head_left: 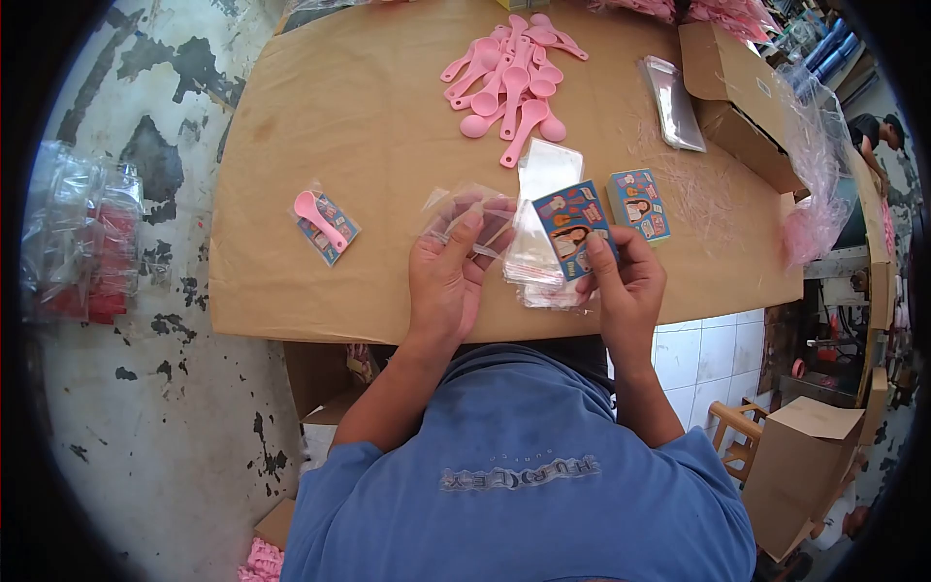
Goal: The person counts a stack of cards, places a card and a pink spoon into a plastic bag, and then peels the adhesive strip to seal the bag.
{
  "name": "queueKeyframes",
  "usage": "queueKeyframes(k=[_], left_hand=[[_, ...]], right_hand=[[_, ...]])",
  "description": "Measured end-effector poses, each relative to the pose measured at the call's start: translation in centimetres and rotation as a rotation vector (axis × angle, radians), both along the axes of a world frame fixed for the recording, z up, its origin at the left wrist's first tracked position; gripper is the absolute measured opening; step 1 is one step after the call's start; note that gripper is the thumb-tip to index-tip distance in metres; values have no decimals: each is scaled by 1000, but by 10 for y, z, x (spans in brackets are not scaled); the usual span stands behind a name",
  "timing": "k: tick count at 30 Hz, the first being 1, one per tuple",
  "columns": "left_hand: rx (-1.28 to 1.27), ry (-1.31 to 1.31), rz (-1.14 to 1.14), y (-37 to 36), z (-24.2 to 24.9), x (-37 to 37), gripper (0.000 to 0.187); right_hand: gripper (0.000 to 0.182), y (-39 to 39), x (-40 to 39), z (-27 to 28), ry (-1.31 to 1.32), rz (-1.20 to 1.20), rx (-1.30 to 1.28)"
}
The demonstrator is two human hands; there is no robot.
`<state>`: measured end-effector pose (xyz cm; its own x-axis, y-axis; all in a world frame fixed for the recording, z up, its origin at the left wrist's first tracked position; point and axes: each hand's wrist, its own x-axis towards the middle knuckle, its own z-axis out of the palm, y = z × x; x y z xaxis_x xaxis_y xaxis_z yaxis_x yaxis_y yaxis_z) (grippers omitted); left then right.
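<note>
My left hand (449, 262) pinches a clear plastic bag (451, 209) between thumb and fingers, just left of a stack of clear bags (551, 175). In my right hand (628, 281) is a blue printed card (572, 218), thumb on its front and fingers behind it. The card hangs over the bag stack and partly hides it. A pile of similar printed cards (640, 199) lies just beyond my right hand. To the left, a pink spoon (320, 220) rests with a card in a clear bag (341, 254).
Pink spoons (514, 78) are heaped at the table's far middle. A packet of clear sleeves (672, 102) and an open cardboard box (742, 107) sit at the right. Plastic-wrapped goods (87, 233) lie left of the table. Another person (878, 136) is at far right.
</note>
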<state>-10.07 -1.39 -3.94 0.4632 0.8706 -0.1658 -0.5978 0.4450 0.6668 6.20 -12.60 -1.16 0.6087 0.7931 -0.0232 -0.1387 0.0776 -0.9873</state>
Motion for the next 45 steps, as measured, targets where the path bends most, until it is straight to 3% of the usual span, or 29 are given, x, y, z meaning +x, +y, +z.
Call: queueKeyframes(k=[7, 12, 15, 20, 29, 35, 45], left_hand=[[4, 12, -1, -7, 10, 9, 36], [-7, 1, -3, -5, 5, 2, 35], [2, -22, 9, -2, 5, 0, 35], [-4, -7, -22, -7, 8, 4, 36], [38, -3, -115, -10, 10, 2, 40], [76, 28, -133, -10, 1, 7, 40], [134, 50, -69, -27, 10, 20, 47]], right_hand=[[23, -2, 4, -5, 79, 205, -111], [22, 0, 5, -5, 9, -35, 22], [22, -6, 11, -7, 6, 103, -126], [21, 1, -5, -4, 96, 199, -38], [24, 4, 4, 2, 31, 420, -196], [23, 9, 11, -10, 183, 315, -81], [22, 28, -17, -9, 48, 239, 48]])
